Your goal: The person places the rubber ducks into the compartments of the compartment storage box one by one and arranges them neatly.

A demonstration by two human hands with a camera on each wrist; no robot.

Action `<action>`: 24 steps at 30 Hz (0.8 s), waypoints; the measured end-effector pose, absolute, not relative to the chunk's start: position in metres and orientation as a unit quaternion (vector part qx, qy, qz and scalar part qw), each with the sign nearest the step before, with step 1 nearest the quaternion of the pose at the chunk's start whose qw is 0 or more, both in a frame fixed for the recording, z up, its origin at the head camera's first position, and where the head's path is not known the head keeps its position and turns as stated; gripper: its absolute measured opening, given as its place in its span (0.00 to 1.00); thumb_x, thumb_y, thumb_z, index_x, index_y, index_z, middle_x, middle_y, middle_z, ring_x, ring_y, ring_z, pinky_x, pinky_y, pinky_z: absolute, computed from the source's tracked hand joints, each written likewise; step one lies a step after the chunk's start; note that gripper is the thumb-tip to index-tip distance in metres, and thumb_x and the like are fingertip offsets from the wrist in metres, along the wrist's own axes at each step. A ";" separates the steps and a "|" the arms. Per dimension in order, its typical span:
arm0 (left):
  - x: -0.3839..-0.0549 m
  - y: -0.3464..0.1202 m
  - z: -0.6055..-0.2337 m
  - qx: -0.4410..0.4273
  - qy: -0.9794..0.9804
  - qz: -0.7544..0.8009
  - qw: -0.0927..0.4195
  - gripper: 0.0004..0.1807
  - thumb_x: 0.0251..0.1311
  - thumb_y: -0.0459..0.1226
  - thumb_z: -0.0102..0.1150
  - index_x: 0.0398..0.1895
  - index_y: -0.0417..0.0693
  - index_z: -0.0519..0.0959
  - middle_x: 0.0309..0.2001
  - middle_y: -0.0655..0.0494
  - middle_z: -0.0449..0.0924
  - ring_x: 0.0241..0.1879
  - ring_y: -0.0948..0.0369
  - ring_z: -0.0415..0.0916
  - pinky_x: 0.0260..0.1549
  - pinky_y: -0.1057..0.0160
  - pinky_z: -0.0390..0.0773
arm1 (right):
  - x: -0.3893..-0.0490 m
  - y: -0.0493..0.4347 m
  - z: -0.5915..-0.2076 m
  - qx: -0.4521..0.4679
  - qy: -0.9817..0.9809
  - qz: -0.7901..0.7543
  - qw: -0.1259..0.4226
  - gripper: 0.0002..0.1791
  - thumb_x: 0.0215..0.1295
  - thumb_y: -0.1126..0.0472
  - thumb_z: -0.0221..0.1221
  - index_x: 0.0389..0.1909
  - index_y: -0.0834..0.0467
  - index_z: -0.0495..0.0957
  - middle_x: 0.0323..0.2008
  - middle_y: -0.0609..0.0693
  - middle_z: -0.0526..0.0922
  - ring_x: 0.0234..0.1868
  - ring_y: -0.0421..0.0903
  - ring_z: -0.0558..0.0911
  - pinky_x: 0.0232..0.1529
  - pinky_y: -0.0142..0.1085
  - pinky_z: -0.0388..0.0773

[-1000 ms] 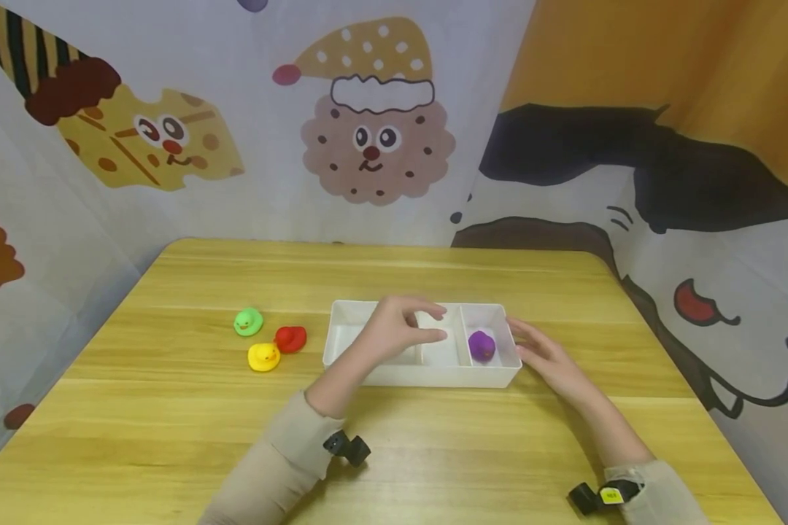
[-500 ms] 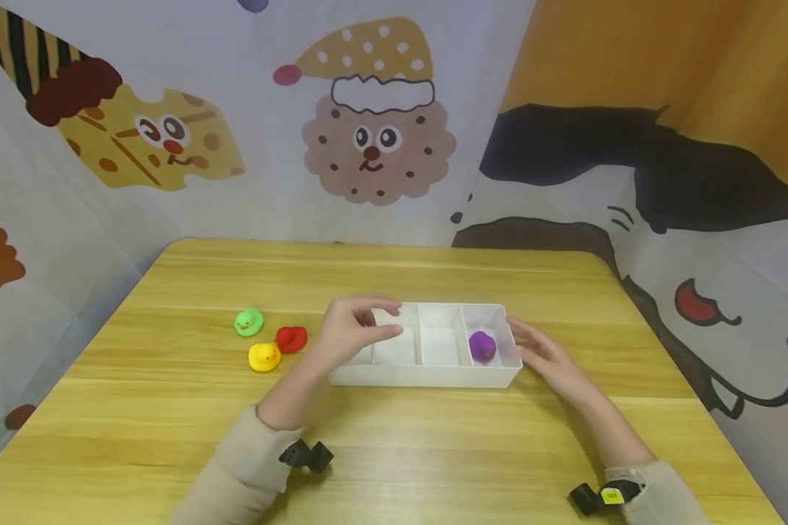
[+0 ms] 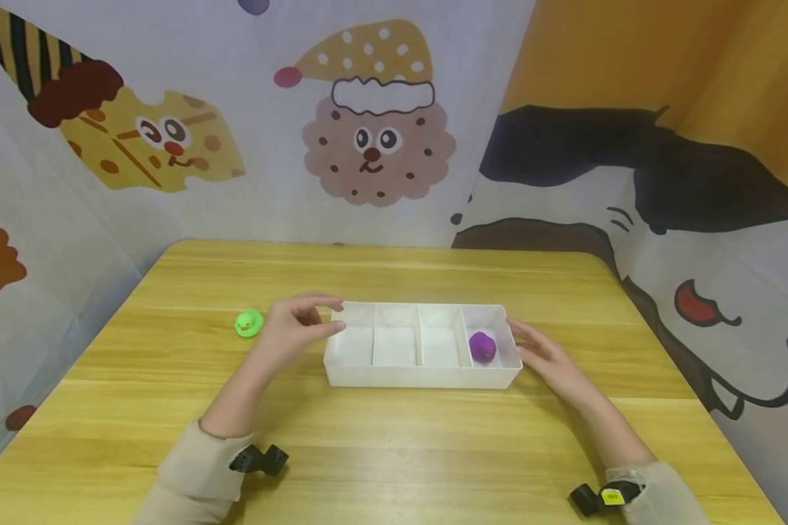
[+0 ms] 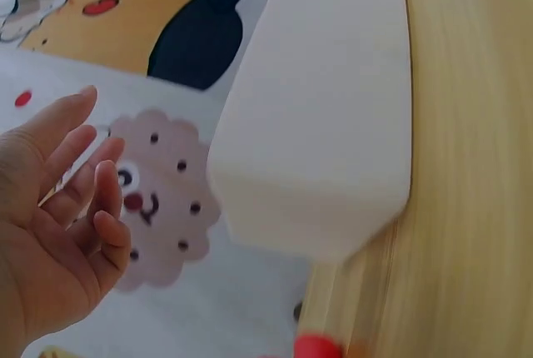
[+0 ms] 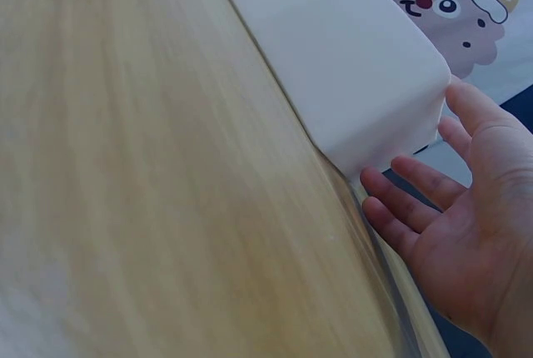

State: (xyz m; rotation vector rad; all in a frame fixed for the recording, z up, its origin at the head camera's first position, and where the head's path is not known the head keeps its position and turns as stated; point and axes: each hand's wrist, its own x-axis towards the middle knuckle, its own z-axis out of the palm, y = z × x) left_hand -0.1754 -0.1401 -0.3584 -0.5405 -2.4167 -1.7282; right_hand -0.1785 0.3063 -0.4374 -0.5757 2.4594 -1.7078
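Observation:
A white box (image 3: 420, 377) split into compartments stands on the wooden table. Its rightmost compartment holds a purple rubber duck (image 3: 482, 347). My left hand (image 3: 293, 329), loosely bent with nothing between thumb and fingers, hovers by the box's left end. In the left wrist view that hand (image 4: 62, 225) is apart from the box (image 4: 316, 108). A green rubber duck (image 3: 249, 322) lies just left of it. Part of a red duck (image 4: 317, 346) peeks in at the bottom of the left wrist view; the head view hides it behind the hand. My right hand (image 3: 551, 359) rests its fingertips against the box's right end.
The wooden table (image 3: 433, 452) reaches back to a cloth backdrop (image 3: 263, 211) printed with cartoon figures. Both wrists carry small black cameras, the left camera (image 3: 259, 460) and the right camera (image 3: 596, 497).
My left hand has moved left from above the middle of the box to beyond its left end, now covering the red and yellow ducks. My right hand has stayed in place.

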 end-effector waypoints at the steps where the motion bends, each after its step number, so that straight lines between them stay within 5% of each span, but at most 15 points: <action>1: -0.175 -0.145 -0.358 -0.176 -0.801 -0.569 0.064 0.15 0.53 0.37 0.71 0.45 0.45 0.84 0.40 0.52 0.82 0.19 0.59 0.66 0.14 0.67 0.66 | -0.178 0.306 -0.437 -0.189 0.805 -0.560 0.046 0.29 0.73 0.64 0.50 0.72 0.60 0.56 0.66 0.65 0.63 0.61 0.52 0.71 0.54 0.29 0.68; 6: -0.167 -0.165 -0.350 -0.157 -0.818 -0.548 0.076 0.16 0.53 0.34 0.70 0.47 0.42 0.83 0.41 0.50 0.81 0.22 0.58 0.68 0.15 0.67 0.67 | -0.179 0.307 -0.438 -0.189 0.805 -0.560 0.044 0.28 0.73 0.64 0.50 0.72 0.60 0.57 0.66 0.65 0.63 0.58 0.43 0.72 0.53 0.29 0.68; 9: -0.163 -0.175 -0.345 -0.149 -0.830 -0.530 0.087 0.17 0.53 0.30 0.69 0.47 0.37 0.82 0.42 0.47 0.81 0.23 0.56 0.68 0.17 0.68 0.67 | -0.179 0.307 -0.438 -0.192 0.805 -0.559 0.043 0.28 0.73 0.64 0.50 0.72 0.61 0.57 0.66 0.66 0.63 0.59 0.46 0.72 0.53 0.29 0.69; 16: -0.178 -0.210 -0.368 -0.126 -0.846 -0.509 0.098 0.19 0.55 0.37 0.69 0.51 0.43 0.82 0.43 0.54 0.82 0.26 0.58 0.71 0.21 0.67 0.71 | -0.179 0.308 -0.438 -0.190 0.806 -0.559 0.043 0.29 0.73 0.64 0.50 0.72 0.60 0.57 0.66 0.66 0.63 0.61 0.58 0.70 0.53 0.30 0.69; 24: -0.187 -0.240 -0.383 -0.099 -0.860 -0.492 0.093 0.23 0.57 0.43 0.68 0.54 0.45 0.80 0.45 0.56 0.81 0.29 0.57 0.71 0.19 0.64 0.68 | -0.179 0.307 -0.438 -0.186 0.807 -0.558 0.045 0.29 0.73 0.63 0.51 0.72 0.59 0.57 0.66 0.65 0.63 0.61 0.58 0.70 0.53 0.30 0.69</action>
